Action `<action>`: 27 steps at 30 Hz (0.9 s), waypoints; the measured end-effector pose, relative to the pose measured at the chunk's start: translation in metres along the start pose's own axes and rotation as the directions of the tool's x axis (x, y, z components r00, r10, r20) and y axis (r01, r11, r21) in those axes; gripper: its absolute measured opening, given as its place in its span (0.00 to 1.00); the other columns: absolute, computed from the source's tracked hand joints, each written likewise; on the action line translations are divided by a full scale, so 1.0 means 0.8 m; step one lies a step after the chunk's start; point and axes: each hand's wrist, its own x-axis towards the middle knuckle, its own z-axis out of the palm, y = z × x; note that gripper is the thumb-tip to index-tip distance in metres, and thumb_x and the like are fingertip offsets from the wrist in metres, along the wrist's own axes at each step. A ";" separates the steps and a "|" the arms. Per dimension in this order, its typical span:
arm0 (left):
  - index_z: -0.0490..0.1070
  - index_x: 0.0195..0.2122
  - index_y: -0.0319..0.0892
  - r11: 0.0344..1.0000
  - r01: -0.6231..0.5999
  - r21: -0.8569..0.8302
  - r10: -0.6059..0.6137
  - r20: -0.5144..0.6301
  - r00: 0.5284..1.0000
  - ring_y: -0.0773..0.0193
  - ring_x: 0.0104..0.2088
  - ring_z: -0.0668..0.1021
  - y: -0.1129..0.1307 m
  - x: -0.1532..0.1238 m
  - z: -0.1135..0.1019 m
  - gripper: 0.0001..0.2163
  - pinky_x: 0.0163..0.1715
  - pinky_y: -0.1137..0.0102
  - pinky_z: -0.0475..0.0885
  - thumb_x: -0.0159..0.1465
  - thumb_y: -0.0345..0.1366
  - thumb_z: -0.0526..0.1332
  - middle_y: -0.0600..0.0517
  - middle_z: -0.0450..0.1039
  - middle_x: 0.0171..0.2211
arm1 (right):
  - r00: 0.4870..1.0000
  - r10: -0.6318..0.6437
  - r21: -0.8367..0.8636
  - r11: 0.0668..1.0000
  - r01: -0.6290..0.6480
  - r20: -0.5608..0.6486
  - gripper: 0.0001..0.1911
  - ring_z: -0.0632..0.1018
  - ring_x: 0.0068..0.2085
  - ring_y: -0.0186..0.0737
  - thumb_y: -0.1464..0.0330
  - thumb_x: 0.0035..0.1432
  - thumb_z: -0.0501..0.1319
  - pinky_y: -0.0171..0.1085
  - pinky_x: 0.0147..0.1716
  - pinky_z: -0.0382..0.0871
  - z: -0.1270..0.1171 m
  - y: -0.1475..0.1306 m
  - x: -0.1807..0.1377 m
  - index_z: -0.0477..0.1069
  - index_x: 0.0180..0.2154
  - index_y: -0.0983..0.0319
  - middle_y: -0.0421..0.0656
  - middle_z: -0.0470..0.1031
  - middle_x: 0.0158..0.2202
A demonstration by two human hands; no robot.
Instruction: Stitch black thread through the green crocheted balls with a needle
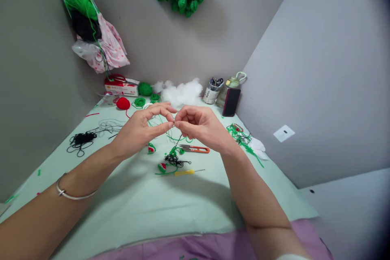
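Note:
My left hand (143,126) and my right hand (202,126) meet fingertip to fingertip above the table, both closed in a pinch. A thin strand of black yarn (179,140) hangs from between the fingertips; its held end is mostly hidden. Below, a tangle of black yarn (176,161) lies on the cloth. Beside it are small red, white and green crocheted pieces, one at the tangle's left (162,167) and another crocheted piece (151,149) under my left hand. Orange-handled thread snips (195,149) and a yellow-handled crochet hook (184,172) rest close by.
White stuffing (181,91), a red yarn ball (123,103) and a green yarn ball (145,89) sit at the back. A pen cup (211,94), bottle (224,93) and phone (231,102) stand back right. Green scraps (243,138) lie right, loose black yarn (81,140) left.

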 end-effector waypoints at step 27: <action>0.78 0.43 0.43 0.918 0.185 0.350 0.024 -0.516 0.856 0.59 0.43 0.76 -0.097 0.028 -0.158 0.14 0.31 0.65 0.55 0.59 0.44 0.66 0.56 0.72 0.27 | 0.996 0.076 -0.204 0.975 -0.085 -0.052 0.04 0.69 0.25 0.29 0.69 0.60 0.62 0.32 0.24 0.57 -0.059 -0.002 -0.001 0.72 0.33 0.64 0.38 0.74 0.23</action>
